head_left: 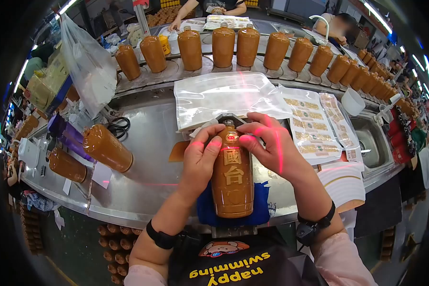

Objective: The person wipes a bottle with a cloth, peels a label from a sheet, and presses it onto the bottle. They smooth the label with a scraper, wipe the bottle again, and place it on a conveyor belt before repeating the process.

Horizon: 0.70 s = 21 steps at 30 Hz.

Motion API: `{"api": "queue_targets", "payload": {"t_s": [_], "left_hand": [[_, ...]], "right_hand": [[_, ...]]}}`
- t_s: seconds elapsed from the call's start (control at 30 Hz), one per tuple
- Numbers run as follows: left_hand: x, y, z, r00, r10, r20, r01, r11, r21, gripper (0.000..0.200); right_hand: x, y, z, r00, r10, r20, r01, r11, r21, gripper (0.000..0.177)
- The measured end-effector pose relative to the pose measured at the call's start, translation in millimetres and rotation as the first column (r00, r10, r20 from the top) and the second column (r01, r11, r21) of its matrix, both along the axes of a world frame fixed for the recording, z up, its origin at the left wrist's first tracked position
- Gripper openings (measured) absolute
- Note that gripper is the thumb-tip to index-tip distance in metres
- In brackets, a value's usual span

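A brown bottle [232, 190] with raised gold characters lies on a blue cloth [260, 205], its neck pointing away from me. Near the neck is a small red emblem, crossed by red laser lines. My left hand [202, 155] is at the left side of the bottle's shoulder, fingers bent against it. On the right side, my right hand [269, 143] has its thumb and fingertips at the neck and shoulder, close to the emblem. Whether anything small is between the fingertips of either hand cannot be made out.
Brown bottles [223, 45] stand in a row on the conveyor [167, 76]. Two more bottles [107, 148] are at the left. Label sheets [310, 121] and a clear plastic sheet [224, 97] lie ahead, black scissors [119, 127] at left, a sink [367, 143] at right. Other people sit beyond.
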<state>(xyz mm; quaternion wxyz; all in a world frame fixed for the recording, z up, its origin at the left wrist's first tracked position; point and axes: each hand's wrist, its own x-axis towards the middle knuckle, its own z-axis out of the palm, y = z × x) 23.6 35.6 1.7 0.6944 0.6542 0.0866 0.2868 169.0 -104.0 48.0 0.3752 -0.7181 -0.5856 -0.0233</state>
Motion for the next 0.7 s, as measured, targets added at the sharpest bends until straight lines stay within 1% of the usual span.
{"api": "queue_targets", "payload": {"t_s": [0.03, 0.1, 0.13, 0.23, 0.33, 0.43, 0.53, 0.63, 0.7], "left_hand": [[1, 2, 2, 1.000, -0.020, -0.007, 0.020, 1.000, 0.002, 0.036], [1, 2, 7, 1.000, -0.014, 0.000, 0.014, 0.998, 0.068, 0.035], [1, 2, 8, 1.000, -0.011, 0.003, 0.011, 0.995, 0.100, 0.035], [2, 4, 6, 0.999, 0.002, -0.033, 0.004, 0.982, 0.188, 0.032], [3, 2, 15, 0.996, 0.050, -0.074, -0.028, 0.961, 0.275, 0.027], [8, 6, 13, 0.992, 0.086, -0.093, -0.054, 0.952, 0.300, 0.022], [13, 3, 9, 0.983, 0.162, 0.087, -0.177, 0.959, 0.223, 0.021], [8, 1, 6, 0.982, 0.182, 0.048, -0.188, 0.960, 0.209, 0.021], [6, 1, 3, 0.979, 0.193, 0.057, -0.201, 0.962, 0.186, 0.021]], "right_hand": [[-2, 1, 1, 1.000, 0.014, 0.017, -0.014, 1.000, 0.025, 0.019], [-5, 3, 4, 0.998, 0.042, 0.049, -0.046, 0.996, 0.073, 0.016], [-7, 3, 6, 0.999, 0.038, 0.009, -0.039, 0.997, 0.065, 0.013], [-9, 3, 7, 0.994, 0.069, -0.082, -0.062, 0.994, 0.087, 0.012], [-8, 3, 10, 0.989, 0.097, -0.110, -0.081, 0.987, 0.138, 0.012], [-2, 6, 7, 0.993, 0.037, -0.115, -0.022, 0.991, 0.131, 0.013], [-5, 9, 5, 1.000, -0.014, 0.025, 0.013, 0.999, 0.049, 0.013], [-4, 13, 5, 0.999, 0.022, 0.044, -0.026, 0.995, 0.096, 0.012], [-5, 15, 5, 0.998, 0.059, 0.009, -0.060, 0.992, 0.111, 0.012]]}}
